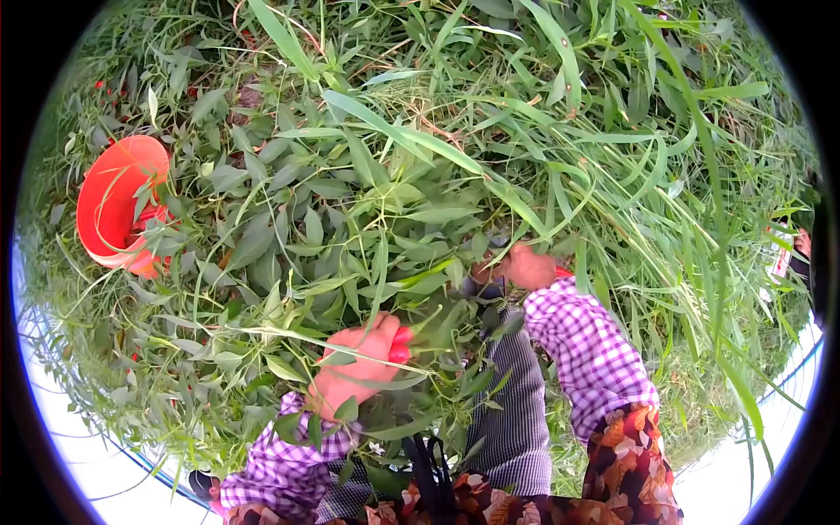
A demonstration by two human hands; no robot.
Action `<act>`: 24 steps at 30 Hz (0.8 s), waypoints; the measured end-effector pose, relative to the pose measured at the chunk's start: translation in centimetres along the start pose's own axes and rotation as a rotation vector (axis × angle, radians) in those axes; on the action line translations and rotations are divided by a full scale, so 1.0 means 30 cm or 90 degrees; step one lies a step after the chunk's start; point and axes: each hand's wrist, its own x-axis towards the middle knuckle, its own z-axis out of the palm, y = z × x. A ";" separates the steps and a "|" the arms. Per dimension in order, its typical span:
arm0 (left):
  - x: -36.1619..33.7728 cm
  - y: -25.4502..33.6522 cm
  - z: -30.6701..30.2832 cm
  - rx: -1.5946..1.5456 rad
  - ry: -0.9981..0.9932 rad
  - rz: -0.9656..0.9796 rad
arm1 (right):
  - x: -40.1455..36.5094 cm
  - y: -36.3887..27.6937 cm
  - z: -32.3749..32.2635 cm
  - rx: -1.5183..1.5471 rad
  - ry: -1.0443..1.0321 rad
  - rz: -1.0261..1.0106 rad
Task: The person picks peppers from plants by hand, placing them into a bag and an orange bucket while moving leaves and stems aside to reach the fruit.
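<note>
My left hand (363, 360), in a purple checked sleeve, is closed around red chili peppers (400, 346). Their red ends stick out past the fingers, and a few leaves cross the hand. My right hand (528, 268) reaches in among the stems of the pepper plants (411, 214), in front of my striped trouser leg. Its fingers lie in shade behind foliage, so their grip is hidden. A bit of red (562, 272) shows beside the right wrist; what it is cannot be made out.
On the left, an orange-red bucket (103, 203) leans among the plants, with red peppers (150, 219) inside. Long grass blades (630, 188) arch over the right side. Part of another person's hand (801, 243) appears at the right edge. Red spots dot the far-left foliage.
</note>
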 end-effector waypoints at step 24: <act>0.338 0.058 0.598 -0.840 0.104 -0.008 | -0.423 -0.071 -0.069 0.412 -0.070 -0.156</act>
